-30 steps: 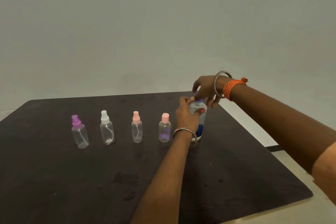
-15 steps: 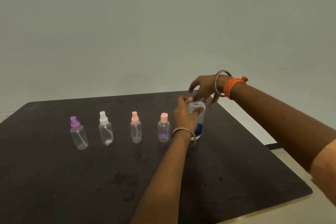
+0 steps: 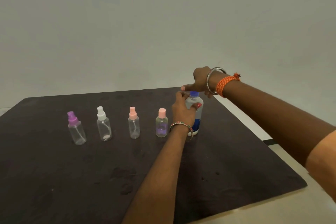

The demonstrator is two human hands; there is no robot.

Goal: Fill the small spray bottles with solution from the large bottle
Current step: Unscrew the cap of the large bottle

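The large clear bottle (image 3: 198, 112) with a blue cap (image 3: 194, 93) and blue label stands upright on the dark table (image 3: 54, 178), right of centre. My left hand (image 3: 182, 111) grips its body from the left side. My right hand (image 3: 199, 82) hovers right over the cap, thumb stretched out to the left; the cap shows just under it, with no finger visibly curled round it. Several small clear bottles stand in a row to the left: purple-topped (image 3: 76, 129), white-topped (image 3: 104, 125), pink sprayer (image 3: 134, 123), and pink-capped (image 3: 161, 123).
The small bottles look empty and stand capped. The table's right edge runs diagonally close behind the large bottle, with pale floor (image 3: 272, 205) beyond. A plain wall rises behind the table. Faint smudges mark the near tabletop.
My right hand has lifted slightly and turned over the cap, which now shows below it. My left hand keeps its grip on the large bottle. The small bottles have not moved.
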